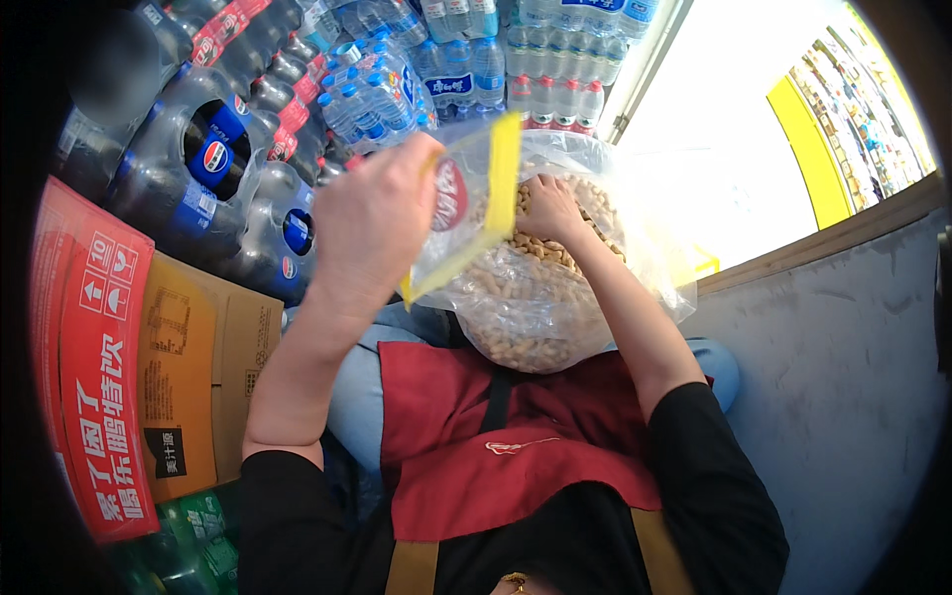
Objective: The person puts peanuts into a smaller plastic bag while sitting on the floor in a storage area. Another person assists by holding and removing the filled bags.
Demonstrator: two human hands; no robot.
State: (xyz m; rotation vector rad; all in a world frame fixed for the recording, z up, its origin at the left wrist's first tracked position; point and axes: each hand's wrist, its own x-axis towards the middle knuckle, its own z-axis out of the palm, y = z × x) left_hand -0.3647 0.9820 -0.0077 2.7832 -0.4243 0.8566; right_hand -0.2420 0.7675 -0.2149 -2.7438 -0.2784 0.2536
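My left hand (pixel 383 212) is raised and closed on the edge of a clear plastic pouch (pixel 465 197) with yellow borders and a dark red printed mark. In front of my lap stands a large clear plastic sack (pixel 520 342) of unshelled peanuts (pixel 547 253), its mouth spread wide. My right hand (pixel 550 208) reaches down into the sack, its fingers among the peanuts; the fingertips are hidden, so whether it grips any does not show. The pouch is held up over the left side of the sack.
Shrink-wrapped cola bottles (pixel 216 163) are stacked at the left, above cardboard cartons (pixel 186 372). Packs of water bottles (pixel 454 74) stand beyond the sack. A grey wall panel (pixel 818 357) rises at the right, below a bright doorway with shelves (pixel 855 111) beyond.
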